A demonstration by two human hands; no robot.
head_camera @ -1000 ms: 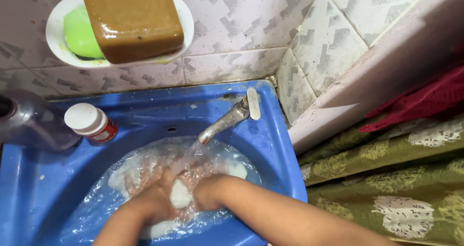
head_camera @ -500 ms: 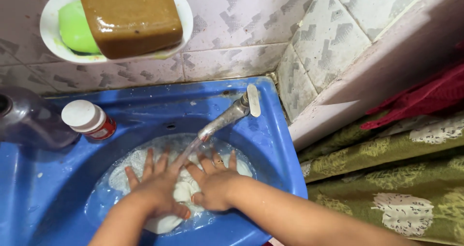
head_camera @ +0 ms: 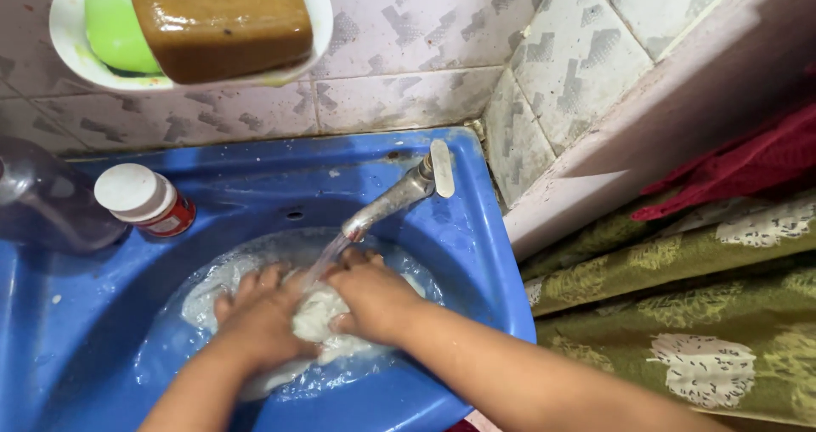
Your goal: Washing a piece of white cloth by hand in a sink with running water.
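Observation:
Both my hands are down in a blue sink (head_camera: 463,254) full of water, working a white cloth (head_camera: 319,313). My left hand (head_camera: 255,317) presses and grips the cloth's left side. On the right side, my right hand (head_camera: 370,300) bunches the cloth with curled fingers. Water streams from a metal tap (head_camera: 391,201) onto the cloth just above my hands. Much of the cloth is hidden under my hands and the foamy water.
A white soap dish (head_camera: 64,45) on the tiled wall holds a brown soap bar (head_camera: 221,20) and a green one (head_camera: 115,28). A small white-capped red bottle (head_camera: 144,198) and a dark bottle (head_camera: 47,198) stand on the sink's left rim. Green patterned fabric (head_camera: 680,313) and red cloth (head_camera: 748,164) lie to the right.
My fingers, spread flat on the cloth half a second ago, have curled and gathered it under the stream. The view has shifted slightly downward.

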